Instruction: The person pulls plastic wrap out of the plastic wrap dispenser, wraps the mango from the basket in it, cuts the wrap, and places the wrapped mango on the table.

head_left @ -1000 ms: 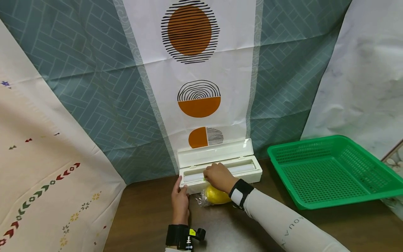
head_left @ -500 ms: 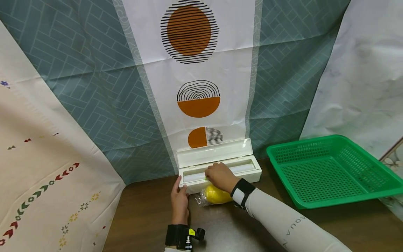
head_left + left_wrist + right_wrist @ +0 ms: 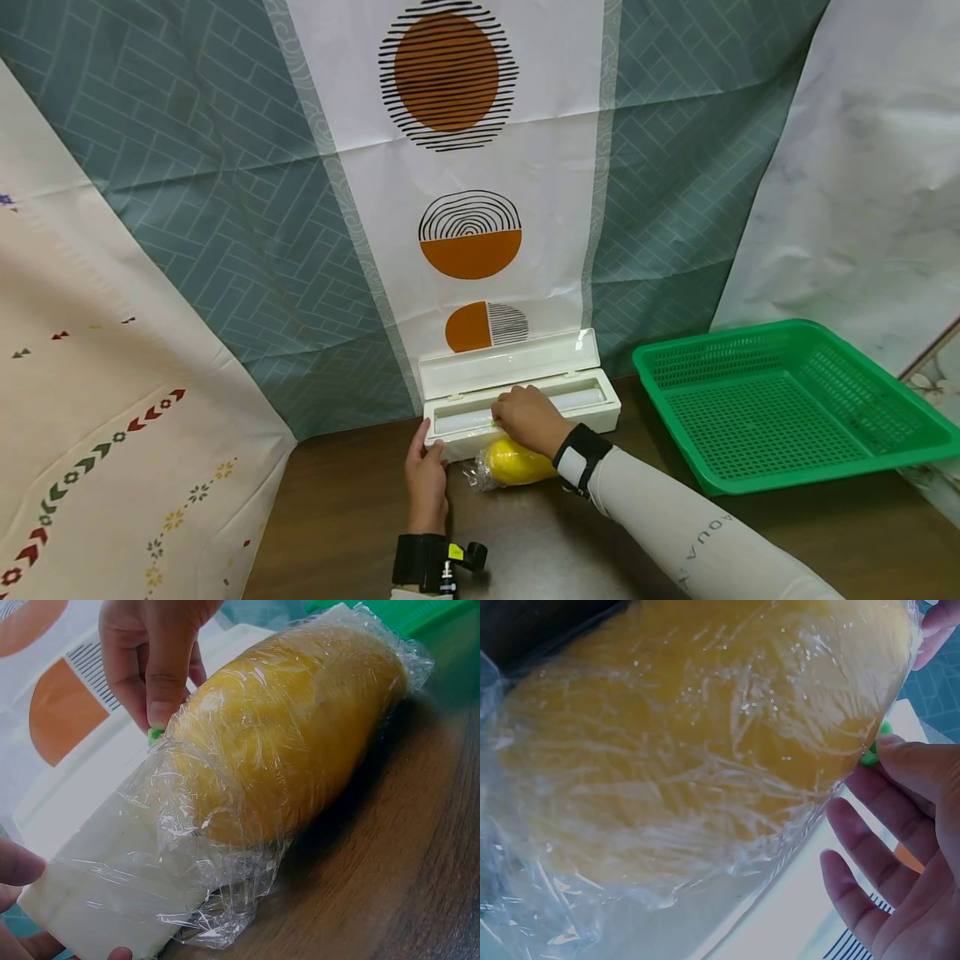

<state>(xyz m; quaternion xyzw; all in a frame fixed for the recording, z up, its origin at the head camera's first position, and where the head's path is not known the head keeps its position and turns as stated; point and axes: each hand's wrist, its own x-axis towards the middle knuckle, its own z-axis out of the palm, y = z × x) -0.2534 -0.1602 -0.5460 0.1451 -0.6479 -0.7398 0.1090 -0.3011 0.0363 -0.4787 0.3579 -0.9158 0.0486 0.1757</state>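
A white cling film dispenser [image 3: 463, 450] stands against the backdrop, its lid [image 3: 517, 363] raised and a white roll [image 3: 579, 400] inside. My left hand [image 3: 427, 487] grips its left end, thumb at the front and forefinger along the side. Between thumb and forefinger my right hand [image 3: 531, 419] pinches a small green slide cutter [image 3: 155, 735] on the dispenser's front edge; its other fingers are loosely bent in the right wrist view. In front lies an oval yellow fruit [image 3: 292, 727] covered in clear cling film [image 3: 206, 900], which stretches up to the dispenser's edge.
A green mesh basket [image 3: 757, 479] stands at the right on the brown wooden table [image 3: 337, 508]. Patterned cloth [image 3: 247, 208] hangs close behind the dispenser, and a cream cloth [image 3: 135, 350] borders the left side.
My right hand has slid slightly to the right along the dispenser's front edge with the slide cutter. My left hand keeps its grip on the left end. The fruit stays in place.
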